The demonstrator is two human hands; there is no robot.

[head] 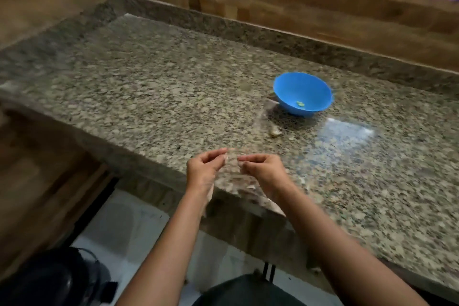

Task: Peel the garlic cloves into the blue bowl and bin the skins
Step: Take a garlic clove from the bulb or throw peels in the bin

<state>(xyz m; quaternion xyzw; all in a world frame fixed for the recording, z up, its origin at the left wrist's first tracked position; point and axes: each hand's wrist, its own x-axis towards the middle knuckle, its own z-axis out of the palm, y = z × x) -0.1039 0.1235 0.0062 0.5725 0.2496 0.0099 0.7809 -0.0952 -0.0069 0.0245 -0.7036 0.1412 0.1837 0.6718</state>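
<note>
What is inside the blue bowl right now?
Two small pale yellow-green pieces, apparently peeled garlic cloves, lie near the bottom of the blue bowl. Blur hides finer detail, and the near wall covers the nearest strip of the interior.

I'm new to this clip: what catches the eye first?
The blue bowl stands out on the granite counter, right of centre, a few small pieces inside. Nearer, the left hand and right hand nearly meet over the counter's front edge, fingers curled; anything pinched is blurred.

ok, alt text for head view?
Two bare hands, left hand and right hand, hover with curled fingers over the edge of a granite counter; blur hides whether they hold anything. Farther back, a blue bowl holds peeled cloves.
</note>
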